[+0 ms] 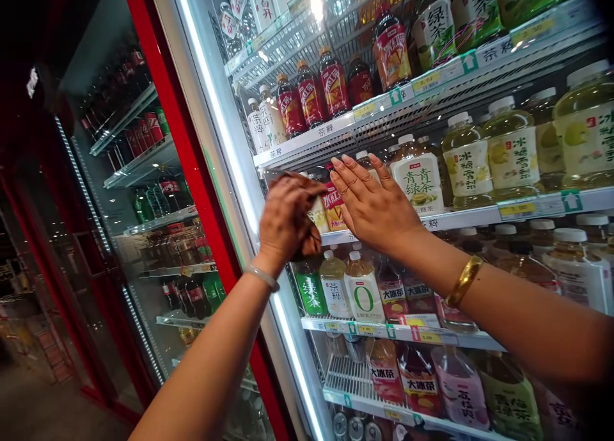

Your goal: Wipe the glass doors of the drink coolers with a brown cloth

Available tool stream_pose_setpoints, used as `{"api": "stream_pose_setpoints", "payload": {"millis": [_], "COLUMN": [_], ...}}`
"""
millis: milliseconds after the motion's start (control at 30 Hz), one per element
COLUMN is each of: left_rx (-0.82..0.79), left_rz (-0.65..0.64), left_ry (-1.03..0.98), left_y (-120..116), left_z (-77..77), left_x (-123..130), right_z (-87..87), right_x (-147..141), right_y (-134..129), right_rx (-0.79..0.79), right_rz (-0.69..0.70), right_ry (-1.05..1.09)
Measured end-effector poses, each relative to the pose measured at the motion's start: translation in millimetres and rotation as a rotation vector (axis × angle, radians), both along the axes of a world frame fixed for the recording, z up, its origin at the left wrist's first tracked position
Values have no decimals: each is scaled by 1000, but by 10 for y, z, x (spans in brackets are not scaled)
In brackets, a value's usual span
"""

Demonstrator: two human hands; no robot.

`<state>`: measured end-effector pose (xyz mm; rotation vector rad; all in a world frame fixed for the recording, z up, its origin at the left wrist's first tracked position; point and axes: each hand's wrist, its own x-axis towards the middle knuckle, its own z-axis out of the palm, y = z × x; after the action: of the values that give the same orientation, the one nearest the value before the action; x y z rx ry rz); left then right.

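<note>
My left hand point(277, 222), a little blurred and with a pale bangle at the wrist, is closed around a dark brown cloth point(307, 233). It is in front of the lit left edge of a drinks fridge. Beside it, my right hand point(367, 204) is stretched flat with the fingers extended and holds nothing; a gold bangle is on that wrist. Partly hidden between the two hands is a red-labelled bottle point(334, 201). Right of my right hand stands a white-labelled green tea bottle point(416, 177). Whether the right palm touches anything, I cannot tell.
Shelves of bottled drinks fill the fridge, with price strips point(374, 329) along their edges. Several red-labelled tea bottles point(309, 95) stand above, and cans point(355, 426) lie at the bottom. A red frame point(185, 140) separates a second drinks fridge point(153, 191) on the left.
</note>
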<state>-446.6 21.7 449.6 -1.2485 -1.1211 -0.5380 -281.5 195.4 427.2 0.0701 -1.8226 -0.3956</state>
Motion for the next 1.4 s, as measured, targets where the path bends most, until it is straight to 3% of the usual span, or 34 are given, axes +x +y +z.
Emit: {"api": "stream_pose_setpoints", "payload": {"millis": [67, 100, 167, 200, 267, 333, 367, 400, 500, 567, 633, 733, 833, 900, 967, 1033, 1100, 1200, 1267, 1333, 1400], "left_rx": [233, 335, 392, 338, 51, -217, -253, -202, 216, 357, 233, -117, -220, -29, 266, 421, 307, -53, -196, -146, 98], "left_rz": [13, 19, 20, 18, -6, -23, -25, -26, -28, -31, -37, -59, -44, -15, 10, 20, 9, -51, -67, -35, 10], "left_ry": [-97, -134, -156, -137, -1, 131, 126, 67, -209, -264, -188, 57, 125, -28, -212, -281, -188, 85, 188, 133, -38], "left_y": [-99, -115, -96, -79, -69, -100, -121, -135, -77, 40, 156, 205, 104, 47, 60, 137, 224, 235, 158, 89, 97], "left_z": [141, 141, 2, -112, -323, -399, -372, -313, -129, -155, -315, -538, -418, -203, -47, -60, -231, -506, -520, -393, -249], "left_x": [-180, -224, -205, -157, -47, 4, -6, -33, -115, -67, 74, 265, 212, 82, -7, 17, 137, 294, 282, 202, 140], "right_z": [3, 3, 3, 2, 3, 4, 5, 4, -1, -5, -7, -5, -3, -3, -6, -12, -17, -23, -24, -21, -17], "right_x": [1, -1, -4, -5, -3, 1, 4, 5, 5, 2, 1, 1, -1, -5, -10, -14, -15, -11, -6, -1, 1], "right_y": [-11, -14, -15, -14, -12, -12, -13, -14, -14, -10, -3, 6, 5, 0, -2, 0, 4, 5, -1, -10, -17], "right_rx": [-8, -13, -15, -16, -21, -29, -34, -36, -32, -26, -23, -28, -40, -45, -34, -7, 20, 23, 15, 12, 12], "right_rz": [-5, -5, 1, 2, -3, 2, 9, 17, 26, 25, 23, 25, 39, 51, 51, 29, -2, -15, -5, 2, 0], "right_ry": [-3, -1, 3, 1, -9, -18, -21, -21, -11, -5, -14, -30, -27, -13, 0, 9, 18, 27, 27, 23, 23]}}
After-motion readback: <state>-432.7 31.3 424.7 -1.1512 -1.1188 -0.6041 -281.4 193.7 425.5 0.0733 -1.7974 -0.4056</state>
